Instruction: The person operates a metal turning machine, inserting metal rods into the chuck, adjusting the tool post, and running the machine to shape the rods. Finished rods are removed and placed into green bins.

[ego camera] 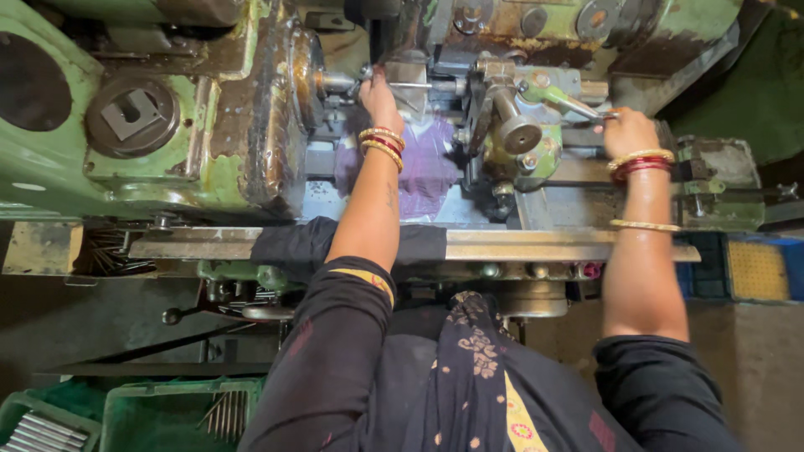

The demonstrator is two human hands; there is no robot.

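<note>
I stand over a worn green lathe (184, 159). My left hand (378, 96) reaches to the chuck area and its fingers touch a thin metal rod (419, 84) that sticks out of the spindle (335, 82). My right hand (628, 131) is closed around the end of a green lever handle (563, 100) on the tool post. Both wrists wear red and gold bangles. A purple cloth (429, 163) lies on the bed under my left forearm.
A steel rail (536, 244) runs across the front of the lathe with a black cloth (293, 243) draped on it. Green crates with metal rods (50, 431) sit at lower left. A blue crate (758, 268) stands at right.
</note>
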